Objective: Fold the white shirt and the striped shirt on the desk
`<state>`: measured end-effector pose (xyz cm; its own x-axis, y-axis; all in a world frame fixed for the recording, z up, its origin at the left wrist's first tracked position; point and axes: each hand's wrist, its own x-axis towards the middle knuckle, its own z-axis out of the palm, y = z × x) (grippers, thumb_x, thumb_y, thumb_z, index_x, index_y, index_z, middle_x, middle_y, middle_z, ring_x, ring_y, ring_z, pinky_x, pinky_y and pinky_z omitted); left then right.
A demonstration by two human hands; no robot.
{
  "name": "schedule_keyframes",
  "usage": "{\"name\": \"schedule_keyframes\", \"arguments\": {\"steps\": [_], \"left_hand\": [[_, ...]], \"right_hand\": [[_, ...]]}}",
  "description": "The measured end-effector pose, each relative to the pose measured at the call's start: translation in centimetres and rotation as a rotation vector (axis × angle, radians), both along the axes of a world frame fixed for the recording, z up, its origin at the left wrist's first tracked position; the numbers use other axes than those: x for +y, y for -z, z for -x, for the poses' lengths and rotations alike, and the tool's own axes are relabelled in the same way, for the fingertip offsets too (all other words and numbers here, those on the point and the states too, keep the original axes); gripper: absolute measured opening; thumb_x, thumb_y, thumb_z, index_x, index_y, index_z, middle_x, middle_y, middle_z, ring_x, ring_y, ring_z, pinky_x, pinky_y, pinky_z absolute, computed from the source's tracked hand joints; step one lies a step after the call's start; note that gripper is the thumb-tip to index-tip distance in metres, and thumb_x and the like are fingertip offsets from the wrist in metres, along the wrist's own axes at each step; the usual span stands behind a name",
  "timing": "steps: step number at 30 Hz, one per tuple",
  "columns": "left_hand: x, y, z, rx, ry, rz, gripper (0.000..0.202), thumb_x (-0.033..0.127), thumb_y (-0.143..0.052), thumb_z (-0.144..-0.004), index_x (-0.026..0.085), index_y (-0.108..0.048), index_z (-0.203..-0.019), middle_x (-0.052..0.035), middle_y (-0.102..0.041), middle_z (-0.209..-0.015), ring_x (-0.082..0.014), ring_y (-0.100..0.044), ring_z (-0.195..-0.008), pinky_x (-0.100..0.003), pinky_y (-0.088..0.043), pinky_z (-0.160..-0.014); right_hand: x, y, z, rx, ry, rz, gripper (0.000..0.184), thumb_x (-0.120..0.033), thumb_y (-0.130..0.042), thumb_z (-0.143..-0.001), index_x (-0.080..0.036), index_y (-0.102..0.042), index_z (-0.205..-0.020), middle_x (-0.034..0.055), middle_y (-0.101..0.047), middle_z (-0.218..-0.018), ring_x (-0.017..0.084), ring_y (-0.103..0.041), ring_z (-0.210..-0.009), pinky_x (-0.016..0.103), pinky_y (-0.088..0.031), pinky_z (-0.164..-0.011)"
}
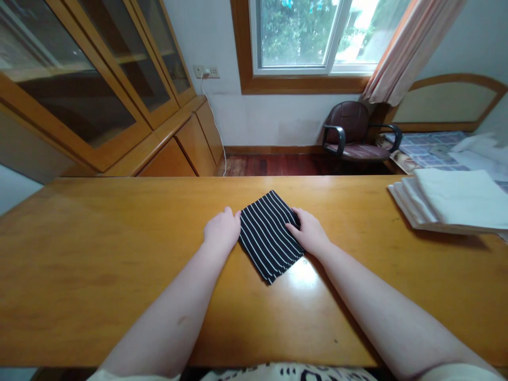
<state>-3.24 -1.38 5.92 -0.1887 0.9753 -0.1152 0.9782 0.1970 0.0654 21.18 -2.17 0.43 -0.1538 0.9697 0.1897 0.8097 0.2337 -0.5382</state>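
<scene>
A folded black, white-striped cloth was pinned flat on the orange wooden table, the right hand laid open-fingered upon it, the left hand curled alongside (its grip could not be told).

A matt striped cloth lies on the glossy, smooth wooden table.

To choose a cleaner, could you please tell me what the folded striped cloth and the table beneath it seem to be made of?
The folded black cloth with thin white stripes looks like soft matte woven fabric, perhaps cotton: it lies in limp layers. The long orange-brown table appears to be wood or veneer under glossy varnish: faint grain shows and light glares off it.
</scene>
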Motion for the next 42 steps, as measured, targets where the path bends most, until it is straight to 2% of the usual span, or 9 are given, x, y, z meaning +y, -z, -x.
{"name": "schedule_keyframes", "arguments": {"steps": [3,6,11,14,17,25,33,37,42], "left_hand": [[0.2,0.1,0.6,-0.144,-0.023,0.089,0.050,0.046,-0.029,-0.093,0.010,-0.060,-0.110,-0.0230,-0.067,-0.102,-0.0358,-0.064,-0.097,-0.046,-0.047,-0.079],[0.6,1.3,0.8,-0.358,0.025,-0.070,0.047,0.042,-0.040,-0.091,0.011,-0.051,-0.125,-0.0228,-0.062,-0.119,-0.0347,-0.058,-0.112,-0.046,-0.044,-0.091],[1.8,3.2,0.3,-1.152,-0.203,-0.208,0.061,0.026,-0.061,-0.080,0.015,-0.040,-0.136,-0.0161,-0.059,-0.125,-0.0239,-0.061,-0.108,-0.038,-0.046,-0.094],[2.0,3.0,0.0,-1.658,-0.356,-0.103,0.044,0.017,-0.060,-0.078,0.013,-0.052,-0.122,-0.0115,-0.067,-0.107,-0.0177,-0.067,-0.091,-0.033,-0.051,-0.088],[1.8,2.3,0.1,-1.903,-0.394,0.201,0.021,0.014,-0.057,-0.078,0.008,-0.064,-0.097,-0.0102,-0.072,-0.087,-0.0180,-0.069,-0.078,-0.033,-0.053,-0.085],[1.0,2.7,0.7,-2.115,-0.311,0.650,0.037,0.019,-0.051,-0.081,0.004,-0.059,-0.114,-0.0141,-0.073,-0.091,-0.0254,-0.069,-0.090,-0.046,-0.048,-0.094],[0.6,2.4,0.5,-2.239,0.044,0.581,0.074,0.007,-0.048,-0.067,0.014,-0.037,-0.141,-0.0109,-0.066,-0.116,-0.0261,-0.065,-0.103,-0.049,-0.047,-0.096],[0.4,2.5,0.5,-2.233,0.138,0.523,0.084,0.005,-0.047,-0.060,0.017,-0.035,-0.142,-0.0086,-0.066,-0.116,-0.0263,-0.062,-0.109,-0.050,-0.044,-0.100],[-0.2,2.1,0.4,-2.136,0.133,0.446,0.088,0.009,-0.049,-0.052,0.021,-0.041,-0.139,-0.0058,-0.067,-0.111,-0.0261,-0.062,-0.106,-0.049,-0.045,-0.098]], "right_hand": [[0.0,-0.3,0.1,0.052,0.028,0.016,0.050,-0.037,-0.058,-0.083,-0.016,-0.054,-0.128,0.0127,-0.062,-0.123,0.028,-0.056,-0.114,0.044,-0.042,-0.100],[0.0,-0.6,0.2,0.123,0.087,0.037,0.043,-0.035,-0.058,-0.082,-0.016,-0.058,-0.121,0.0118,-0.064,-0.118,0.026,-0.058,-0.108,0.043,-0.044,-0.096],[0.1,-0.7,0.1,0.286,0.212,0.100,0.044,-0.039,-0.059,-0.080,-0.013,-0.059,-0.116,0.0107,-0.066,-0.100,0.023,-0.062,-0.090,0.040,-0.049,-0.084],[0.3,-0.7,-0.1,0.417,0.226,0.124,0.048,-0.042,-0.062,-0.077,-0.013,-0.058,-0.114,0.0062,-0.064,-0.086,0.021,-0.061,-0.079,0.038,-0.049,-0.080],[0.4,-0.9,-0.2,0.590,0.239,0.176,0.049,-0.041,-0.066,-0.072,-0.014,-0.058,-0.112,0.0031,-0.063,-0.081,0.019,-0.061,-0.074,0.038,-0.049,-0.079],[0.1,-0.9,0.5,1.036,0.111,0.396,0.028,-0.032,-0.072,-0.063,-0.020,-0.062,-0.086,0.0010,-0.068,-0.084,0.018,-0.062,-0.078,0.035,-0.047,-0.081],[-0.6,-1.8,0.5,1.377,-0.024,0.433,0.029,-0.019,-0.070,-0.060,-0.024,-0.062,-0.088,-0.0026,-0.067,-0.090,0.018,-0.061,-0.085,0.033,-0.046,-0.085],[-0.6,-1.8,0.5,1.443,-0.023,0.651,0.047,-0.026,-0.074,-0.063,-0.025,-0.061,-0.108,0.0028,-0.069,-0.102,0.021,-0.064,-0.091,0.038,-0.048,-0.088],[-0.8,-1.5,-0.2,1.349,-0.141,0.864,0.045,-0.040,-0.075,-0.062,-0.021,-0.064,-0.101,0.0072,-0.072,-0.097,0.025,-0.067,-0.089,0.043,-0.050,-0.087]]}}
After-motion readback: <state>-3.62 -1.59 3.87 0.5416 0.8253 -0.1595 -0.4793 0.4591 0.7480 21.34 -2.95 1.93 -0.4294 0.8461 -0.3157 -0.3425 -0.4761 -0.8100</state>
